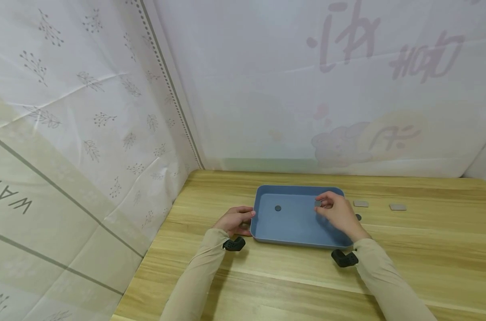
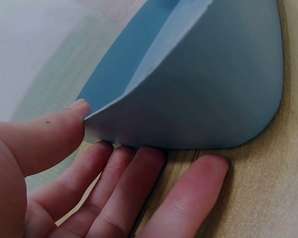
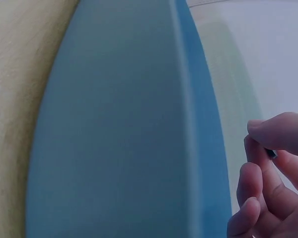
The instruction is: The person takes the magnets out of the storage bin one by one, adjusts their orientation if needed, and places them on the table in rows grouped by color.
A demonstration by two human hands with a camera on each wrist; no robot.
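Note:
A shallow blue tray (image 1: 295, 223) stands on the wooden table. My left hand (image 1: 237, 219) grips its left end, thumb over the rim and fingertips against the outer wall, as the left wrist view shows. Above the right part of the tray, my right hand (image 1: 339, 214) pinches a small dark grey disc (image 1: 317, 203) between thumb and fingers. In the right wrist view only a dark edge of the disc (image 3: 271, 153) shows. Another dark round disc (image 1: 277, 208) lies on the tray floor, left of the middle. A third disc (image 1: 358, 217), partly hidden by my right hand, is on the table.
Two thin, pale rectangular pieces (image 1: 360, 203) (image 1: 397, 207) lie on the table right of the tray. Printed cloth (image 1: 267, 89) hangs behind the table's back edge and along its left side. A black camera (image 1: 344, 258) sits on each wrist.

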